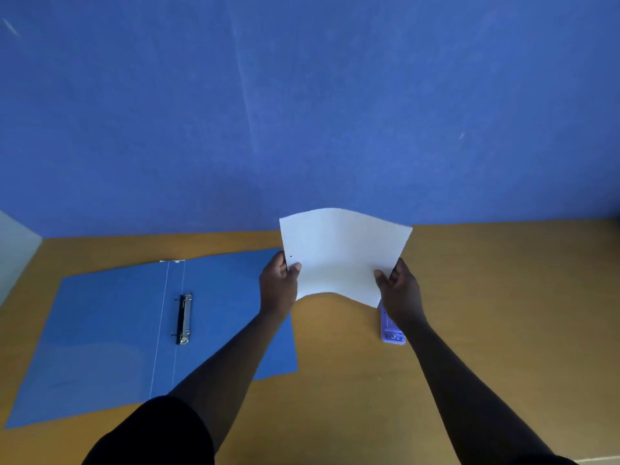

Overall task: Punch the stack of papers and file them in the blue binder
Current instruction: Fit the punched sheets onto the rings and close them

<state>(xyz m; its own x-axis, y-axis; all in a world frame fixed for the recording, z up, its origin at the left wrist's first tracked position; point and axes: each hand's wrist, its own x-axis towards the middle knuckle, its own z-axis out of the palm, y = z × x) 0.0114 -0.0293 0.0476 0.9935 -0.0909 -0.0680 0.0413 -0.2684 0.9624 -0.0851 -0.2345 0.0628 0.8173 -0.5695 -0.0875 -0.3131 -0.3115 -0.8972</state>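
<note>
A white stack of papers is held up above the wooden table, bowed slightly, with a small punched hole visible near its left edge. My left hand grips the stack's left edge and my right hand grips its lower right corner. The blue binder lies open flat on the table to the left, its metal ring clip near the spine. A purple hole punch rests on the table under my right wrist, partly hidden by hand and paper.
The wooden table runs back to a blue wall. A pale panel stands at the far left edge.
</note>
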